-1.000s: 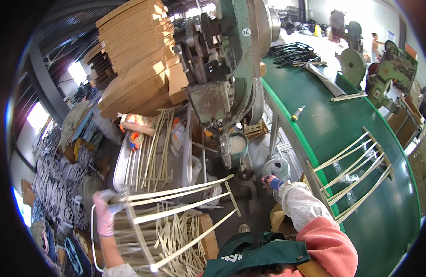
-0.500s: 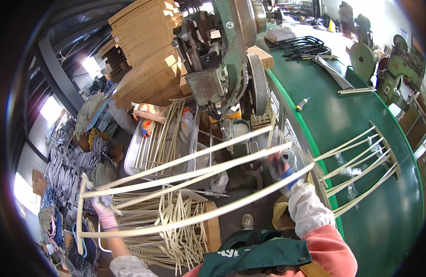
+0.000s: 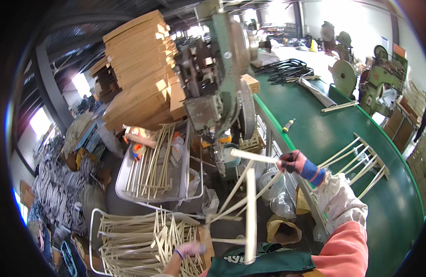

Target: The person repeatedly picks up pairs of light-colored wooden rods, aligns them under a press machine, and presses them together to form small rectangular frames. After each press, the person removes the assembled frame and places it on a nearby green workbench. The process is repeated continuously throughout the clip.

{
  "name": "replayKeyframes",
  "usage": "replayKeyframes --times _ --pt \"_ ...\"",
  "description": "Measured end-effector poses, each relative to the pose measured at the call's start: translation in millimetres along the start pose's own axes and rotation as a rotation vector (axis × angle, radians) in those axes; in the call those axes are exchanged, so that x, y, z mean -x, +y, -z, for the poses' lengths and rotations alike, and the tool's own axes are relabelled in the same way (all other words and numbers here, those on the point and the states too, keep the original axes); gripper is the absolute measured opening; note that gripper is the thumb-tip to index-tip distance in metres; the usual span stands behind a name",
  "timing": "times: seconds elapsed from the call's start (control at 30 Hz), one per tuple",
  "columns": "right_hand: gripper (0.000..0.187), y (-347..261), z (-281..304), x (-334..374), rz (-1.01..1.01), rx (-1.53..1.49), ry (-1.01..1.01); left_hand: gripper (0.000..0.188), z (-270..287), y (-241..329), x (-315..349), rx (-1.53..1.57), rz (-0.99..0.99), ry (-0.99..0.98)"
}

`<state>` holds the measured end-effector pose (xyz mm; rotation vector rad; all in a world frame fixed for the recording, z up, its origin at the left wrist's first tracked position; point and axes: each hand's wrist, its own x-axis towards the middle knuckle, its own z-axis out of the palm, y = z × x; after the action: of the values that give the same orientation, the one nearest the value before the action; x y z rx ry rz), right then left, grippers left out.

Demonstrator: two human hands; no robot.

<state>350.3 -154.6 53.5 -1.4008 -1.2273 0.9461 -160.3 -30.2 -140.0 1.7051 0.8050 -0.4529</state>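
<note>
My right hand [image 3: 297,164], in a dark and red glove with a blue cuff, grips one end of a cream slatted frame [image 3: 251,217]. The frame hangs tilted and blurred in front of me, seen nearly end-on. Low on the left, my left hand [image 3: 191,249] wears a pink striped glove. It is apart from the frame, its slightly blurred fingers stretched to the right with nothing visible in them. Beneath it lies a heap of loose cream slats [image 3: 134,240] in a white-rimmed bin [image 3: 94,231]. A second slatted frame [image 3: 356,159] rests on the green table [image 3: 310,120].
A green press machine [image 3: 222,92] stands ahead, beside stacked cardboard boxes [image 3: 137,60]. A white tub [image 3: 123,182] holds slats and tape. On the table lie a small cutter [image 3: 289,125] and black tubes [image 3: 287,69]. Grey bundles [image 3: 60,180] pile up at left.
The cream frame has swung from lying wide across my front to nearly end-on, its left end released. My left hand has moved right and down; my right hand has moved slightly right.
</note>
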Motion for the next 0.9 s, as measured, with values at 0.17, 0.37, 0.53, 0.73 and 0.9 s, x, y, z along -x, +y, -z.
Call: replayKeyframes --times 0.17,0.37,0.53,0.73,0.9 --pt "0.027 42.8 -83.5 -42.4 -0.028 0.648 -0.029 0.054 26.5 162.6 -58.2 0.476 -0.821 0.304" --pt "0.03 48.3 -76.0 -82.7 -0.198 0.739 0.146 0.026 32.9 172.8 -96.8 0.726 -0.67 -0.204" --pt "0.024 59.0 -92.2 -115.1 -0.241 0.489 0.218 0.02 118.0 204.6 -167.7 1.342 -0.636 0.597" --pt "0.021 74.0 -111.8 -139.5 -0.367 0.141 0.371 0.032 169.2 251.4 -208.9 1.277 -0.385 0.662" --pt "0.02 76.2 -124.9 -134.5 -0.349 -0.154 0.334 0.033 183.0 245.6 -217.0 1.172 -0.415 0.627"
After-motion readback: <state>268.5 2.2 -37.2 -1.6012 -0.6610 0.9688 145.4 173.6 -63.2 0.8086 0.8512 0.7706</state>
